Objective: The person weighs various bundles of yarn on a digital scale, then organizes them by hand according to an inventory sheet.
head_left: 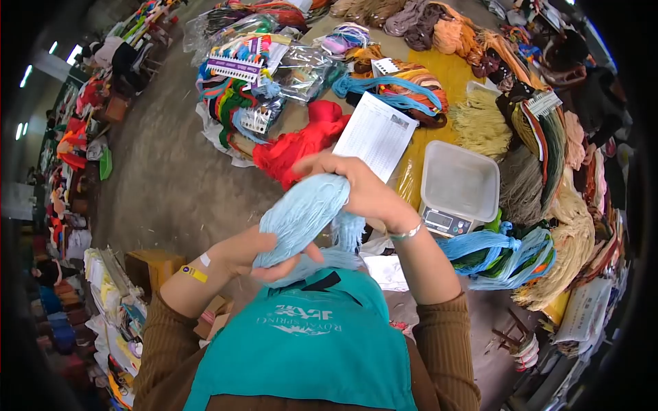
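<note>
A thick hank of light blue thread (pixel 301 216) is stretched between my two hands, in front of my teal apron (pixel 308 349). My left hand (pixel 264 257) is wrapped around its lower end, with the fingers curled beneath it. At the upper end, my right hand (pixel 356 188) grips the same hank, its fingers partly hidden behind the strands. More light blue thread (pixel 348 229) hangs below my right hand and lies over the apron's top edge. Just beyond my hands lies a bundle of red thread (pixel 295 151).
A printed sheet (pixel 377 133) lies beside a digital scale (pixel 445 222) bearing a clear plastic tub (pixel 460 181). Blue and green hanks (pixel 504 253) sit to its right. Bagged threads with a purple-labelled card (pixel 233 67) are at the far left of the table. Another person (pixel 596 103) is at the right.
</note>
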Demonstrator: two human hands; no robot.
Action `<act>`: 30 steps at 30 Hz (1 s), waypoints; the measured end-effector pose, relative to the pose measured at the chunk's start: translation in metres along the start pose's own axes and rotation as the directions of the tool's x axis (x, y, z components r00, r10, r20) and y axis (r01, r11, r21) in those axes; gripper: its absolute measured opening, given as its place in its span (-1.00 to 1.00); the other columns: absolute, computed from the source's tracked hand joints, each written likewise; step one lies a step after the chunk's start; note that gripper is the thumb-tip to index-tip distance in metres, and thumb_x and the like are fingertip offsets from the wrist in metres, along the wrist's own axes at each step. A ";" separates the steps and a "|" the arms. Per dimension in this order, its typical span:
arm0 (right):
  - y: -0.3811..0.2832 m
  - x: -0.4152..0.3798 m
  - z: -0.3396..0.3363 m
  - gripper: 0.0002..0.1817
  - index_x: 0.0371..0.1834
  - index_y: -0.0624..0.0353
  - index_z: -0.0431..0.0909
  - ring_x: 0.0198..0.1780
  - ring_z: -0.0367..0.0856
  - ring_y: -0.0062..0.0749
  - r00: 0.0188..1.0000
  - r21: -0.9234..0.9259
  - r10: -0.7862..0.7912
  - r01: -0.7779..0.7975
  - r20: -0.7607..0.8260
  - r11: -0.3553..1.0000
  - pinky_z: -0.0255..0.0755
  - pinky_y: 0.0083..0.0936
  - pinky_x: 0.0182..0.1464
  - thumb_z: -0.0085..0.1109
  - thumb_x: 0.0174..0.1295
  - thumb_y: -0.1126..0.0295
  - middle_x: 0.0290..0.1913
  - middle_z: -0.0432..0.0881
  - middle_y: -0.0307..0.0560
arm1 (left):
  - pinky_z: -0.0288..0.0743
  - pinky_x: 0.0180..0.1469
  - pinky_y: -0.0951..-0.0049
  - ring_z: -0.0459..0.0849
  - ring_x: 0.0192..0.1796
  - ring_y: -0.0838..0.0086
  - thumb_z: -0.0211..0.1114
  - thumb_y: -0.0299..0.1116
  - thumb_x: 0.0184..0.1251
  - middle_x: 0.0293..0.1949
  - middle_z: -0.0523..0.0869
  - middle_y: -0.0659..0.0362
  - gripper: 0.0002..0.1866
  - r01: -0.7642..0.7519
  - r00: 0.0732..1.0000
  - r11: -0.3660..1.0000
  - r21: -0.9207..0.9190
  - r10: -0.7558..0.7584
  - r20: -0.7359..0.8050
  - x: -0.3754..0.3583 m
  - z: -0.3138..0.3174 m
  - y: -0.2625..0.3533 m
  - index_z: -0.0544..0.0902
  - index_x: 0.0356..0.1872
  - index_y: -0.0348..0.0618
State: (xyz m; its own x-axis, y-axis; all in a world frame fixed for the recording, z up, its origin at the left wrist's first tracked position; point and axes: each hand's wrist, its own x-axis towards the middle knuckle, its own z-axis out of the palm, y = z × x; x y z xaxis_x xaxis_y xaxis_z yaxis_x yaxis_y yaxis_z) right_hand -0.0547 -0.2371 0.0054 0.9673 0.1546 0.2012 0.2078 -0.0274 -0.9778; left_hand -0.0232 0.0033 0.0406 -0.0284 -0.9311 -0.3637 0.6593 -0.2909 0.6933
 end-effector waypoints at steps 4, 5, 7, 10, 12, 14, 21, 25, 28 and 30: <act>0.022 -0.022 0.001 -0.40 0.20 0.25 0.44 -0.14 0.62 -0.58 0.816 0.169 0.122 -0.260 0.565 0.951 0.49 -0.56 -0.04 0.39 0.04 0.41 -0.14 0.69 -0.19 | 0.22 -0.77 0.70 0.41 -0.78 0.69 0.25 0.38 0.17 0.03 0.68 -0.18 0.10 -0.134 0.990 0.984 -0.120 0.129 -0.048 -0.014 0.011 0.040 0.20 0.38 -0.50; 0.021 -0.028 0.008 -0.34 0.27 0.24 0.40 -0.18 0.63 -0.53 0.830 0.213 0.006 -0.150 0.558 0.965 0.50 -0.55 -0.04 0.39 0.04 0.40 -0.12 0.69 -0.17 | 0.24 -0.78 0.69 0.42 -0.79 0.66 0.19 0.41 0.19 0.01 0.69 -0.18 0.11 -0.172 0.984 0.984 -0.046 0.170 -0.046 -0.019 0.009 0.044 0.19 0.39 -0.51; 0.032 -0.036 0.009 -0.30 0.28 0.25 0.38 -0.20 0.65 -0.45 0.846 0.233 -0.075 -0.059 0.529 0.971 0.51 -0.51 -0.04 0.41 0.01 0.35 -0.07 0.68 -0.15 | 0.12 -0.83 0.68 0.34 -0.80 0.64 0.17 0.48 0.15 -0.01 0.64 -0.35 0.21 -0.143 0.989 0.990 -0.010 0.143 0.034 -0.036 0.001 0.053 0.07 0.41 -0.54; 0.009 -0.035 -0.021 -0.56 0.01 0.27 0.59 -0.20 0.65 -0.48 0.914 -0.221 0.261 -0.197 0.310 0.955 0.54 -0.50 -0.07 0.40 0.00 0.45 -0.21 0.72 -0.17 | 0.14 -0.83 0.66 0.35 -0.80 0.61 0.05 0.54 0.16 -0.02 0.62 -0.41 0.19 -0.161 0.984 0.986 0.048 0.164 -0.074 -0.050 0.008 0.056 0.14 0.42 -0.50; -0.025 -0.031 -0.025 -0.78 -0.20 0.28 0.63 -0.27 0.59 -0.62 0.977 0.081 0.178 -0.169 -0.115 0.982 0.50 -0.60 -0.17 0.31 0.04 0.57 -0.36 0.67 -0.26 | 0.19 -0.84 0.57 0.37 -0.81 0.53 -0.19 0.53 0.27 -0.16 0.66 -0.34 0.08 -0.084 0.979 0.996 0.004 0.083 -0.184 -0.054 -0.017 0.036 0.30 0.35 -0.45; -0.052 -0.026 -0.030 -0.78 -0.19 0.25 0.63 -0.24 0.57 -0.70 0.923 0.280 0.256 -0.174 -0.288 0.944 0.48 -0.64 -0.16 0.32 0.06 0.60 -0.34 0.66 -0.29 | 0.33 -0.78 0.48 0.50 -0.74 0.47 -0.30 0.44 0.37 -0.28 0.71 -0.09 -0.02 0.060 0.984 0.989 -0.138 -0.082 -0.158 -0.039 -0.051 0.008 0.39 0.31 -0.39; -0.037 -0.002 -0.003 -0.92 -0.28 0.25 0.61 -0.26 0.56 -0.72 0.936 0.189 0.107 -0.044 -0.335 0.981 0.47 -0.67 -0.18 0.27 0.16 0.54 -0.34 0.67 -0.31 | 0.60 -0.23 0.52 0.67 -0.23 0.49 0.34 -0.20 0.35 0.09 0.61 0.05 -0.15 0.163 0.946 0.911 0.379 -0.253 0.203 0.015 0.015 0.012 0.07 0.54 -0.18; -0.002 -0.024 0.011 -0.76 -0.19 0.22 0.61 -0.17 0.60 -0.63 0.995 -0.052 0.083 -0.080 0.057 0.995 0.50 -0.54 -0.08 0.36 0.05 0.46 -0.28 0.67 -0.21 | 0.37 0.30 0.24 0.42 0.34 0.23 0.43 0.03 0.23 0.39 0.35 -0.03 0.00 -0.452 0.892 0.570 0.686 0.256 0.373 0.006 0.044 0.049 0.10 0.50 -0.33; -0.011 -0.043 0.036 -0.66 -0.14 0.21 0.55 -0.20 0.64 -0.31 0.951 -0.082 0.234 -0.222 0.201 0.972 0.49 -0.43 -0.07 0.39 0.00 0.42 -0.28 0.62 0.03 | 0.02 0.51 0.07 0.18 0.51 0.01 0.22 0.28 0.29 0.48 0.21 -0.16 0.06 -0.549 0.819 0.488 0.678 0.477 0.320 -0.012 0.054 0.081 0.05 0.48 -0.45; 0.037 -0.051 0.039 -0.70 -0.17 0.22 0.55 -0.23 0.66 -0.26 0.975 -0.064 0.180 -0.173 0.128 0.983 0.49 -0.38 -0.11 0.37 0.01 0.44 -0.31 0.63 0.04 | -0.07 0.53 0.04 0.07 0.55 -0.05 0.19 0.21 0.36 0.49 0.19 -0.16 -0.02 -0.640 0.708 0.421 0.643 0.649 0.280 -0.019 0.055 0.089 0.08 0.49 -0.41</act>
State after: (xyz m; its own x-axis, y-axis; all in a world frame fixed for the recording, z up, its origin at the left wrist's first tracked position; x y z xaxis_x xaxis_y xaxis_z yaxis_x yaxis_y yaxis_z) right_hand -0.1020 -0.2074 -0.0429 0.9621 0.2725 0.0123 0.0459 -0.1174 -0.9920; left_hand -0.0059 -0.0172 0.1433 0.1973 -0.9093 0.3665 -0.1876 0.3319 0.9245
